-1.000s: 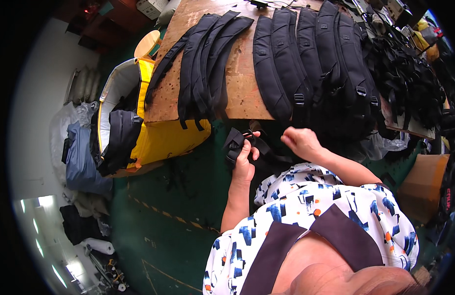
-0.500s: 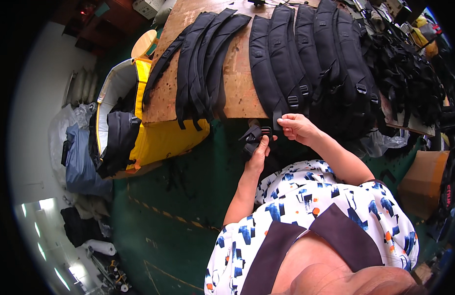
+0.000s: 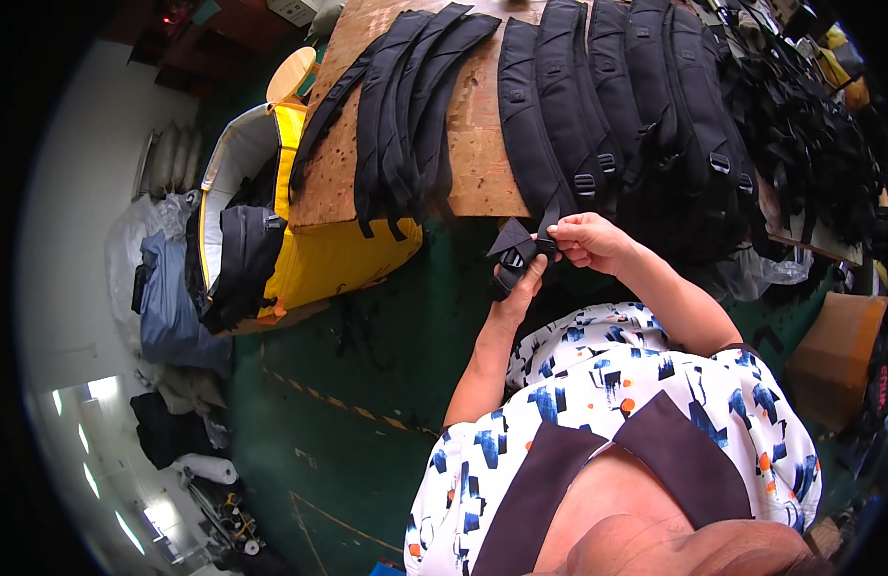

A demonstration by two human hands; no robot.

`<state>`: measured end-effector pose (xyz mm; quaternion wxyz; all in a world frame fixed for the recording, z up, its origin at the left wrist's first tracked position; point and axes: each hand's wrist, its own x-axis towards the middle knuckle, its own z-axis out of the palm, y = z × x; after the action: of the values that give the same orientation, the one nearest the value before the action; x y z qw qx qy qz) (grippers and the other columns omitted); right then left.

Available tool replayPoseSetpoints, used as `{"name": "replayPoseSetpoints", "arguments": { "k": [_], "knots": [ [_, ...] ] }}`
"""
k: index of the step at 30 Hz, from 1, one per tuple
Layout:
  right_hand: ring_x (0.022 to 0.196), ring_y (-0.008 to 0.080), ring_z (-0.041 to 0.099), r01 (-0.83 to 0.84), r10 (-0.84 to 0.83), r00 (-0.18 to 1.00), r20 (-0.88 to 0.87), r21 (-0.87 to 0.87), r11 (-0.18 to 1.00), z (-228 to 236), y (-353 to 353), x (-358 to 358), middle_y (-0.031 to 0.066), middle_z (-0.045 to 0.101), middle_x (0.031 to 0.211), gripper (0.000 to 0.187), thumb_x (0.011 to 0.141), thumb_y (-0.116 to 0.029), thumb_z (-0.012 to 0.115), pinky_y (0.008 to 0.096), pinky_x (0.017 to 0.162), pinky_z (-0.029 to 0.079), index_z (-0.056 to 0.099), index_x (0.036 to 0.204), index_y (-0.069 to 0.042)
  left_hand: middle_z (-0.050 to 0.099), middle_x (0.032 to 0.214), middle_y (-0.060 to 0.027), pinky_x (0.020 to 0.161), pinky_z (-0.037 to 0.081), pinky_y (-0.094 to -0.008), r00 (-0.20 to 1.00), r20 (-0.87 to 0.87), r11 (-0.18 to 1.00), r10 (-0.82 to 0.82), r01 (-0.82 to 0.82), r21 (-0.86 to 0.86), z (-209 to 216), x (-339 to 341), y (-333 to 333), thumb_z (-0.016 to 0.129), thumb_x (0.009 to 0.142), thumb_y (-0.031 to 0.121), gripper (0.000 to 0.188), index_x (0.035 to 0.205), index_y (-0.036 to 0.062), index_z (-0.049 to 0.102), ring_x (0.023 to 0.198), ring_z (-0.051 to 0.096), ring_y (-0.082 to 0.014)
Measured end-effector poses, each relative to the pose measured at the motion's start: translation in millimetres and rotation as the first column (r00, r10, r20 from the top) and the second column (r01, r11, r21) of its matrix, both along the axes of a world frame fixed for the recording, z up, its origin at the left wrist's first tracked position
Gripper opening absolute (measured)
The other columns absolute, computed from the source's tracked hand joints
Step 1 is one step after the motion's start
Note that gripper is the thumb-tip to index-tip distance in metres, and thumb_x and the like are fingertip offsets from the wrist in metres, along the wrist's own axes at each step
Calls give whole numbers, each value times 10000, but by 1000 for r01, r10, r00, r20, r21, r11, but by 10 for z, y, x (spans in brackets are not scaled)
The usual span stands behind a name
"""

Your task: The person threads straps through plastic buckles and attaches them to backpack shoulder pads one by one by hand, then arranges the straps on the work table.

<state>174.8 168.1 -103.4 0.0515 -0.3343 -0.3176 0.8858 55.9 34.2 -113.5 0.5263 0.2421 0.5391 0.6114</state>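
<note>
Green floor [image 3: 353, 480] spreads around a wooden table [image 3: 482, 125], with a pale wall [image 3: 79, 240] well off to the table's left. Black padded straps lie across the table in two groups: a left group [image 3: 410, 106] and a fuller right group [image 3: 636, 106], with bare wood between. Some in the right group carry buckles near the table's front edge. Tangled black webbing [image 3: 799, 144] is heaped at the table's right end.

Just in front of the table's front edge, the left hand [image 3: 524, 289] has its fingers closed around a dark bundle [image 3: 512, 261] of folded webbing with a buckle. Beside it, the right hand [image 3: 595, 242] pinches a webbing tail [image 3: 551, 208] between thumb and forefinger, its other fingers curled. That tail hangs over the table's front edge from the leftmost strap [image 3: 530, 115] of the right group. Whether it is threaded through anything, I cannot tell.

Against the table's left front corner sits a yellow bag [image 3: 343, 261], open, pale inside. Behind it, at the table's left side, is a round stool [image 3: 291, 75]. To the table's right front stands a carton [image 3: 837, 350].
</note>
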Motion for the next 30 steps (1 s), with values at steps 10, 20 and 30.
{"name": "replayPoseSetpoints", "arguments": {
  "k": [10,20,30],
  "knots": [
    [437,37,403,-72,72,996,52,-3,997,31,31,32,39,553,617,183,832,-196,621,154,374,252,596,738,-40,584,813,10,416,299,-159,999,-38,999,28,-26,44,104,17,19,659,808,152,366,1149,73,551,503,399,-18],
    [732,251,580,-21,-35,999,14,977,-212,177,-177,93,71,529,816,193,716,-88,668,329,602,480,560,874,-59,546,719,67,396,228,-158,999,13,998,45,-45,-36,-28,34,122,620,837,167,195,1026,118,619,457,323,16],
    [496,115,508,72,-189,982,25,870,488,161,-286,136,22,520,584,205,818,-182,637,242,454,405,542,709,-36,541,693,44,393,270,-168,978,161,991,134,-132,-23,-83,40,345,581,843,107,147,982,93,628,467,375,-11]
  ]
}}
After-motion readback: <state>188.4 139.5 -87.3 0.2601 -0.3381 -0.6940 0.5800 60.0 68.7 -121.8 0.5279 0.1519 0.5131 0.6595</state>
